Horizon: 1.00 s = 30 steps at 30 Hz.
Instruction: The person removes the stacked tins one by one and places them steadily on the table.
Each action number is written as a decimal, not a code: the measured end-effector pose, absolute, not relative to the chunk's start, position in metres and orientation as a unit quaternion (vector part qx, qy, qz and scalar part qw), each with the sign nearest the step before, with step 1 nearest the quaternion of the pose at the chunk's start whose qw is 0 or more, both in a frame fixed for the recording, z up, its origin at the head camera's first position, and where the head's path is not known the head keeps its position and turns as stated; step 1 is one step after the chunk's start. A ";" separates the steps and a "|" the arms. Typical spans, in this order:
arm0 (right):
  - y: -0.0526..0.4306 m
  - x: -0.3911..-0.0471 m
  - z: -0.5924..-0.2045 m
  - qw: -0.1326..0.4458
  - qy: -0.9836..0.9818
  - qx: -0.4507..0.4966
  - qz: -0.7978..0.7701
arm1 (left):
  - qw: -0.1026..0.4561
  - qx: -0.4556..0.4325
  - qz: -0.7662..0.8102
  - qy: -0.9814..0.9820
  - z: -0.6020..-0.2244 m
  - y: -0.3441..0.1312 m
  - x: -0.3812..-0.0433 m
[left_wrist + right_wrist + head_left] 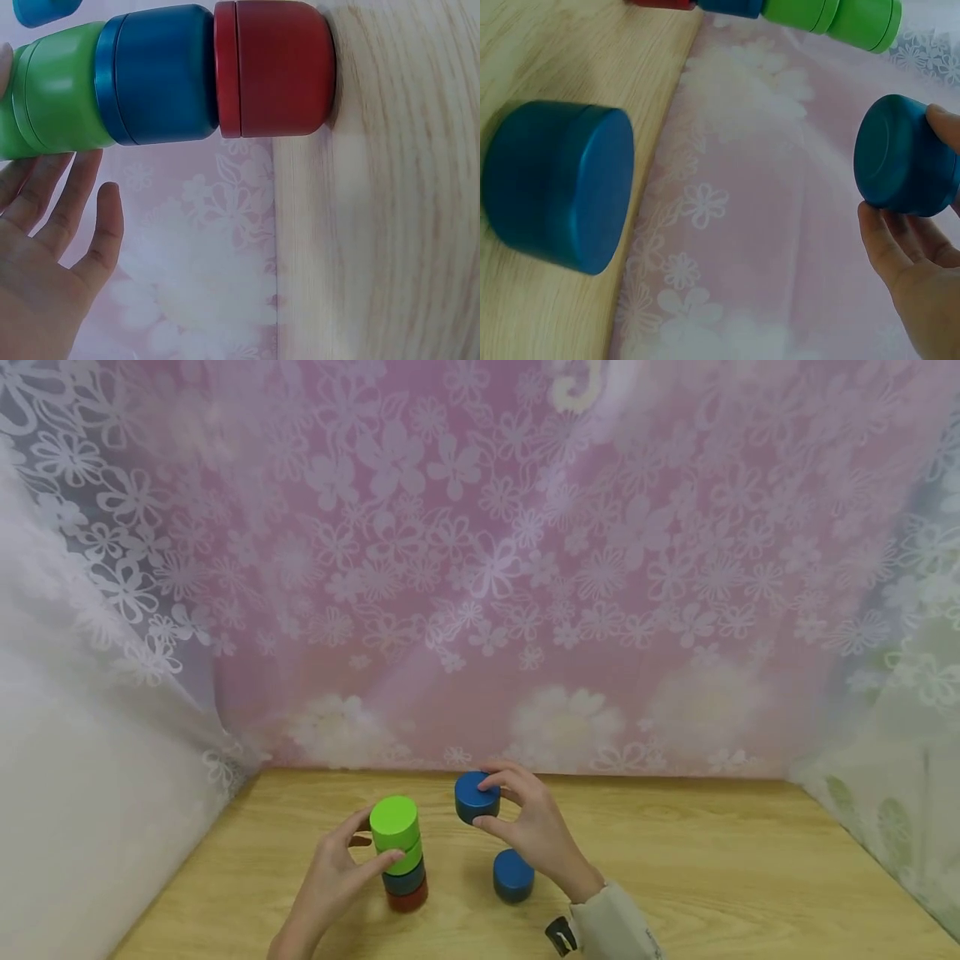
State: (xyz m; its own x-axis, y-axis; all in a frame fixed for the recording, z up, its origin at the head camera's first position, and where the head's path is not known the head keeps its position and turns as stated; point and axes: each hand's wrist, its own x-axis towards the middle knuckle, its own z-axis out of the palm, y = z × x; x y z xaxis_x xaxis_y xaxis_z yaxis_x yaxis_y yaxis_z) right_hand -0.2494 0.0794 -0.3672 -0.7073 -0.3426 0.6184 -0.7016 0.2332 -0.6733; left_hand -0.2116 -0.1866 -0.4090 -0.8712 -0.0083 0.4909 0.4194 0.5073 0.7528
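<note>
A stack of round lidded tins stands on the wooden table: a red tin (285, 71) at the bottom, then a blue tin (161, 75), a lower green tin (67, 86) and an upper green tin (394, 821). My left hand (333, 870) grips the green tins, thumb in front and fingers around the far side. In the air to the right of the stack, another blue tin (474, 799) is held by my right hand (542, 827) between thumb and fingers. Below that hand a second loose blue tin (551, 184) sits on the table.
The wooden table (675, 860) ends at a pink flowered curtain (480, 610) behind. Pale curtains hang at both sides. A small black clip-like piece (560, 935) shows beside the right sleeve (615, 922).
</note>
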 end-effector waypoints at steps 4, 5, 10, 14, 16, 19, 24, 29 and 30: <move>0.084 -0.250 -0.370 0.172 -0.766 0.338 0.520 | 0.225 -0.132 -0.484 -0.835 -0.408 -0.188 -0.212; 0.085 -0.251 -0.371 0.171 -0.766 0.338 0.519 | 0.225 -0.135 -0.486 -0.834 -0.409 -0.188 -0.212; 0.091 -0.251 -0.374 0.164 -0.767 0.337 0.521 | 0.231 -0.141 -0.486 -0.831 -0.410 -0.190 -0.212; 0.095 -0.252 -0.374 0.162 -0.768 0.332 0.524 | 0.233 -0.143 -0.483 -0.832 -0.410 -0.189 -0.212; 0.096 -0.252 -0.376 0.159 -0.768 0.331 0.525 | 0.231 -0.144 -0.482 -0.833 -0.410 -0.189 -0.212; 0.099 -0.252 -0.379 0.153 -0.766 0.337 0.526 | 0.229 -0.145 -0.481 -0.834 -0.411 -0.190 -0.212; 0.103 -0.253 -0.384 0.152 -0.770 0.340 0.518 | 0.227 -0.147 -0.480 -0.834 -0.410 -0.190 -0.212; 0.107 -0.253 -0.386 0.154 -0.776 0.340 0.508 | 0.225 -0.146 -0.481 -0.835 -0.409 -0.190 -0.212; 0.108 -0.253 -0.387 0.154 -0.779 0.340 0.504 | 0.225 -0.146 -0.481 -0.835 -0.409 -0.190 -0.212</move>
